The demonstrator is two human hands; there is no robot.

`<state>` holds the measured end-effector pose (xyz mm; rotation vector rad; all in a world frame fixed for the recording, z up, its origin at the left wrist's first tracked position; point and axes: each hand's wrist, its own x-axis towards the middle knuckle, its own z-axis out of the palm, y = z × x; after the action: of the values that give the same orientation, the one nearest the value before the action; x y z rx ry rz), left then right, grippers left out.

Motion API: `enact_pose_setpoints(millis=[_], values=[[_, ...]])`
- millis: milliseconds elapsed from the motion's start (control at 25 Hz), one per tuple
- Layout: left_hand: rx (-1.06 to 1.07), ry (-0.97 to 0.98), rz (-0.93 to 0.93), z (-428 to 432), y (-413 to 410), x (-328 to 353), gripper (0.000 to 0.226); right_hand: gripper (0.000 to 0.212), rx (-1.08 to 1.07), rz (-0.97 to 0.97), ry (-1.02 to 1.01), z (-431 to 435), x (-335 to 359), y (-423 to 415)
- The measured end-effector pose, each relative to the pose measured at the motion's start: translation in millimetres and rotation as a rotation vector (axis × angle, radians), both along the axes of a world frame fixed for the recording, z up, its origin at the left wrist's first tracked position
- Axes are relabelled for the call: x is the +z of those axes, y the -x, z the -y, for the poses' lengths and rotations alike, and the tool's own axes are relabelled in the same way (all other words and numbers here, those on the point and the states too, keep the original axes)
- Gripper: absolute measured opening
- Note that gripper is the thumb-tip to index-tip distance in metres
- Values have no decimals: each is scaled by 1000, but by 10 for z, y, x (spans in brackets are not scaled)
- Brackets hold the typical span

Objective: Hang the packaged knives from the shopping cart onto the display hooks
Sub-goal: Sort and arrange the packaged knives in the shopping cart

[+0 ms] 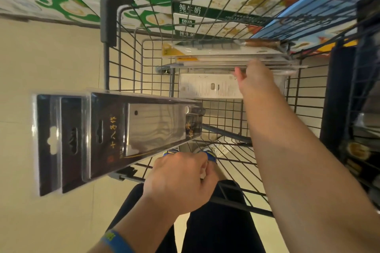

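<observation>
Left of centre, three packaged cleavers point(123, 129) fan out, hang-holes toward the left edge, with the left hand point(176, 178) clenched round their lower edge. In the upper middle, a stack of packaged knives point(216, 53) sits inside the wire shopping cart point(123, 63). The right hand point(253, 80) reaches its edge, fingers hidden, so its grasp cannot be told. Milk cartons point(189, 10) fill the top of the frame
</observation>
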<state>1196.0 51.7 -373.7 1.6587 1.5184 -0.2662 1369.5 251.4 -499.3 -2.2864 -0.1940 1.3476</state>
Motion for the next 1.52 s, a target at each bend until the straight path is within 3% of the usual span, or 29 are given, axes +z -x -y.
enact_pose_setpoints(millis=[80,200,320,440,560,720,800,920,1000,1080,1160,1280,1400,1520], values=[[3,16,-18,-8,0,-5,54,46,-116,-157,-98,103,174,-65],[23,40,-29,-11,-3,14,46,32,-402,-261,-22,287,497,-94],[39,68,-34,-53,-29,57,51,13,-376,-335,-34,542,824,-65],[142,194,7,-145,-34,118,41,12,-300,-427,-15,750,1256,0],[449,199,198,-292,52,270,36,18,-159,-427,8,828,1734,-47],[767,23,652,-692,234,848,69,18,-13,-417,-64,793,2399,-178],[704,-133,675,-989,273,1225,75,24,84,-507,-77,702,2725,-245],[460,-295,724,-1388,159,1915,31,43,192,-632,-36,586,3196,-322],[364,-356,838,-1540,-8,2323,15,46,240,-678,-90,552,3455,-409],[425,-434,905,-1645,-147,2599,13,75,324,-583,-166,537,3626,-500],[572,-418,1011,-1716,-293,2740,12,67,355,-297,-310,558,3715,-594],[836,-203,1205,-1750,-613,2833,22,52,421,127,-567,651,3778,-704],[1061,-17,1285,-1713,-982,2828,28,43,554,179,-689,846,3861,-917],[1082,118,1232,-1595,-1317,2671,35,36,605,196,-725,1023,3914,-1329]])
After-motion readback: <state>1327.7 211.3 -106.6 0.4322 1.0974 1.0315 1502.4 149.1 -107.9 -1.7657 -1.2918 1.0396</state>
